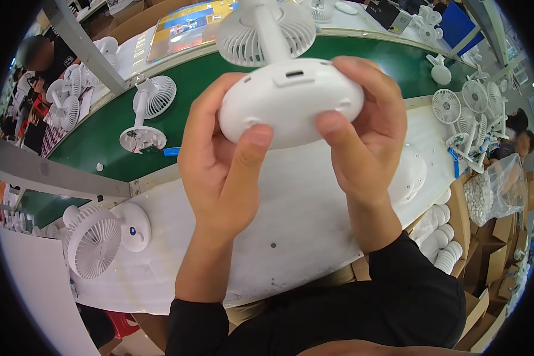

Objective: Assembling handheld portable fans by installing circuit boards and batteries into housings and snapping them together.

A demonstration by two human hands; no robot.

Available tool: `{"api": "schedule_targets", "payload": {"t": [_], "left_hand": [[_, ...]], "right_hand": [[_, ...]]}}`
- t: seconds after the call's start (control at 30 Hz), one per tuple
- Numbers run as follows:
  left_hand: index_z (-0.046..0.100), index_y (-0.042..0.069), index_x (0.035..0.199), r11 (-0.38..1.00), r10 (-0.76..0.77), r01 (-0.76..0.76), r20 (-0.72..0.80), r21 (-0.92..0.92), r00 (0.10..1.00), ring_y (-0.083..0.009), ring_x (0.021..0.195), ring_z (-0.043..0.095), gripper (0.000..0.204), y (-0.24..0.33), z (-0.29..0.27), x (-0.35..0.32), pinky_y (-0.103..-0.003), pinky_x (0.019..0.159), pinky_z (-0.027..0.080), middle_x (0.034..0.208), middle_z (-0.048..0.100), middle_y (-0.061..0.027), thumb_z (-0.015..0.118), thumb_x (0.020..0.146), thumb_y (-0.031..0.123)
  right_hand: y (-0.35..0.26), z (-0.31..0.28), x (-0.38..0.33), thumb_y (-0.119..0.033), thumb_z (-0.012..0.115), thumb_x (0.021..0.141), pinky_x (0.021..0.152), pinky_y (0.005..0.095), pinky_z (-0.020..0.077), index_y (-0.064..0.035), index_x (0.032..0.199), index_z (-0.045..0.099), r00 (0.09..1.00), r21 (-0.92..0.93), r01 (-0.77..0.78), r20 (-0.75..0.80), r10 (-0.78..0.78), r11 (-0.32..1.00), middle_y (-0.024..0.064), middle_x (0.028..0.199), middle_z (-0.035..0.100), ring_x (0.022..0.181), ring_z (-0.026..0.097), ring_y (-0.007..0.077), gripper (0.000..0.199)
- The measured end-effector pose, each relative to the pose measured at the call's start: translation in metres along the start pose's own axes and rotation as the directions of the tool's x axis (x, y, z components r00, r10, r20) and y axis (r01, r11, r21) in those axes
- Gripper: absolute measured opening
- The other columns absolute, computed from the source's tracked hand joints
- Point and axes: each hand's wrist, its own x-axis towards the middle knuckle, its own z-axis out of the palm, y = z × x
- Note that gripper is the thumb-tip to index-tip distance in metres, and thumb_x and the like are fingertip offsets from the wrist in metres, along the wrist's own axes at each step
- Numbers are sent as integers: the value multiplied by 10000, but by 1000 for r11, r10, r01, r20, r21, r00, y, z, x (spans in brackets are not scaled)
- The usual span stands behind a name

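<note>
Both hands hold one small white desk fan [282,77] up close to the camera, above the white work surface [302,219]. The left hand [219,160] grips the left end of the fan's oval base [291,104], thumb pressed on the near underside, fingers curled round the far edge. The right hand [365,136] clamps the right end of the base, thumb on the near face, fingers wrapped over the top. The base is turned with its side toward the camera, showing a small slot in its rim; the stem runs up from it to the round grille head [266,32], which points away toward the green belt [178,118]. Both forearms come in from the lower edge in black sleeves [338,314]. On the white surface's left end, near the near-left corner, a finished fan [101,234] lies on its side, grille toward the camera, base with a small dark button behind it. On the belt's left part another fan [148,113] stands upright, a small blue piece [171,151] just beside its base. More white fans [469,113] are clustered at the surface's right end. At the near-right corner, stacked white round parts [442,240] sit in cardboard boxes, and a clear bag of small white bits [492,193] lies near them. Another person [38,59] sits at far left, among more fans.
</note>
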Motion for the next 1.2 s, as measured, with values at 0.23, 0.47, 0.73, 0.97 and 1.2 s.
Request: {"api": "schedule_targets", "payload": {"t": [0.23,0.47,0.73,0.97,1.2], "left_hand": [[539,-22,1287,981,191,-189,59,-42,980,-204,1016,572,454,-1,2,-6,-283,874,477,1202,594,-152,680,872,95],[601,-43,1220,986,159,-163,115,26,981,-186,869,592,449,-6,0,-5,-260,788,493,1105,661,-141,735,817,100],[667,-38,1128,927,305,-349,267,136,914,-203,778,613,416,1,-20,7,-277,719,506,1023,698,-150,783,749,90],[634,8,913,798,-83,41,-43,-602,996,-206,871,585,296,5,4,3,-337,847,464,879,644,-109,476,971,251],[490,87,751,884,27,-173,-321,-434,947,-170,664,471,341,2,-34,12,-302,683,405,700,554,-81,329,1002,254]], "right_hand": [[-11,-7,-3,-96,724,811,910,287,443,-18,1274,559,987,-63,130,102,-123,990,137,1230,560,1021,552,202,497],[-35,-10,4,-139,788,775,826,255,434,-25,1199,614,974,-124,-168,131,184,978,127,1140,593,955,547,185,472],[-33,-19,0,-107,810,731,780,255,437,-36,1168,634,948,-304,215,292,-124,928,102,1074,601,905,551,182,476],[-20,0,-8,-78,790,735,838,274,442,-55,1165,624,896,-213,409,276,-347,887,112,1151,560,939,545,188,462],[-15,45,-34,-81,737,785,929,304,424,-72,1258,577,952,24,1,307,-8,1000,128,1298,485,1036,530,209,499]]}}
